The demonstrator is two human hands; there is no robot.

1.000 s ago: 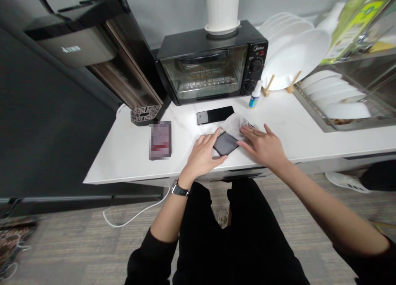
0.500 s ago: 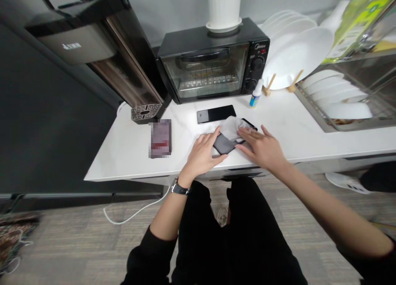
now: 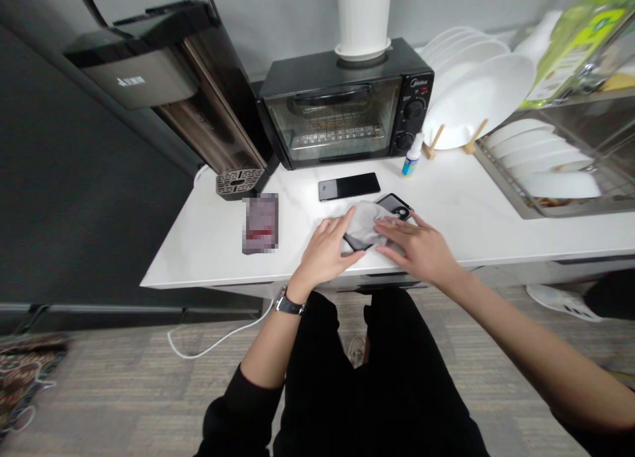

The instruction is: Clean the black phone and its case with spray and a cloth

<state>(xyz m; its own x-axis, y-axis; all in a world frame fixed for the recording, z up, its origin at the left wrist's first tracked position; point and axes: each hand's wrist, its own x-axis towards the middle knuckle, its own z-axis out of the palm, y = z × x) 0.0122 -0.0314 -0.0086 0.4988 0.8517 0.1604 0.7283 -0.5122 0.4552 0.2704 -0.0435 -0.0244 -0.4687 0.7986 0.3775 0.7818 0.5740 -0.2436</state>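
Observation:
A black phone (image 3: 394, 205) lies near the front edge of the white counter (image 3: 208, 245), mostly covered by a grey cloth (image 3: 364, 220). My left hand (image 3: 325, 252) rests on the phone's near end, fingers curled along its edge, holding it still. My right hand (image 3: 419, 245) lies flat on the cloth with fingers stretched out, pressing it onto the phone. Only the phone's far corner with its camera shows past the cloth.
A second black phone (image 3: 348, 186) lies just behind. A blurred dark card or box (image 3: 260, 223) sits to the left. A toaster oven (image 3: 344, 110), small spray bottle (image 3: 411, 159), white plates (image 3: 476, 93), a dish rack (image 3: 555, 172) and a dark dispenser (image 3: 173, 93) line the back.
My right hand has slid the cloth toward me along the phone, covering its near end and baring the far corner with the camera. The left hand stays in place.

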